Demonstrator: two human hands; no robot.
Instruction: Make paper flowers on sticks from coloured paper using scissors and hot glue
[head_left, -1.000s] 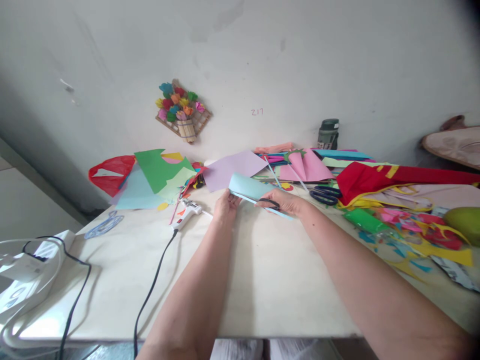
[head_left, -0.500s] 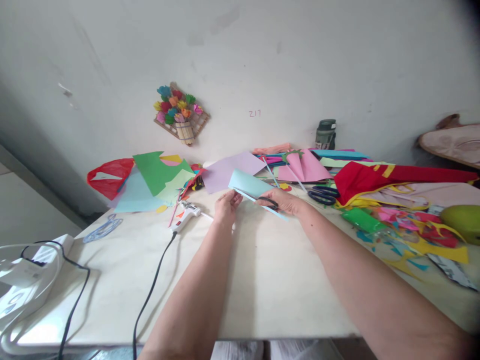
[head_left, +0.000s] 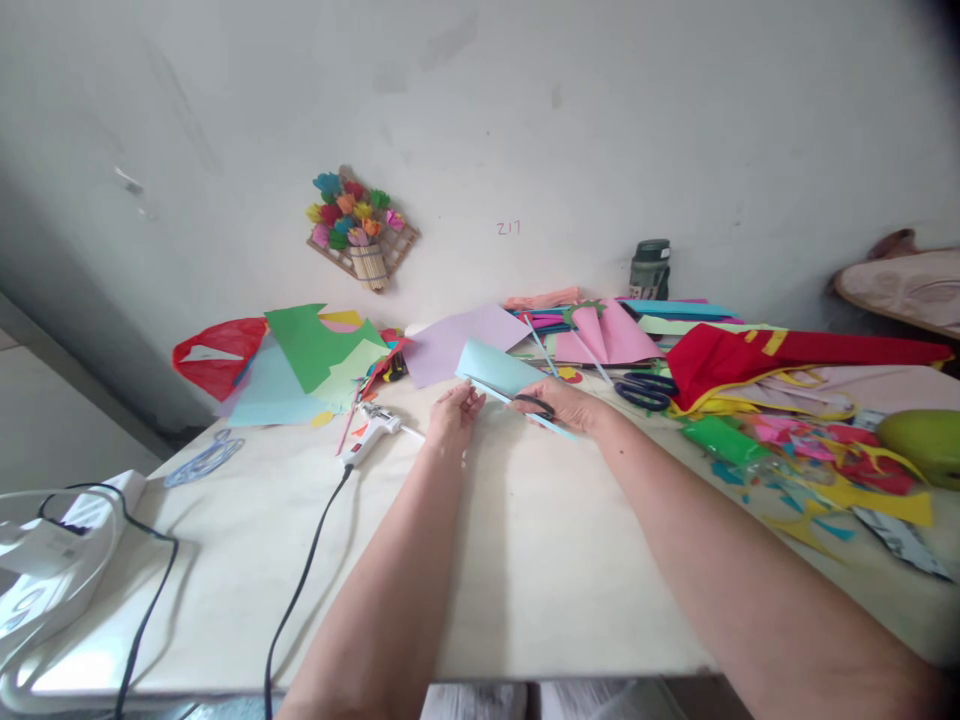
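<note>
In the middle of the head view a sheet of light blue paper [head_left: 495, 364] is held a little above the table. My left hand [head_left: 456, 412] is closed on its lower left edge, fingers pinched together. My right hand [head_left: 566, 404] grips black-handled scissors [head_left: 534, 402], whose blades lie along the lower edge of the paper. A narrow light blue strip [head_left: 553, 427] hangs along that edge, sticking out below the scissors. To the left of my left hand lies a white glue gun [head_left: 369, 438] with its black cord.
Coloured paper sheets [head_left: 300, 345] lie at the back left, a purple sheet [head_left: 461, 340] behind my hands. Dark-handled scissors [head_left: 646, 390], a red cloth [head_left: 720, 362] and paper scraps [head_left: 825, 480] are on the right. A power strip [head_left: 105, 510] stands front left.
Almost nothing differs. The whole view has shifted very slightly; both hands, the scissors and the light blue paper keep nearly the same places.
</note>
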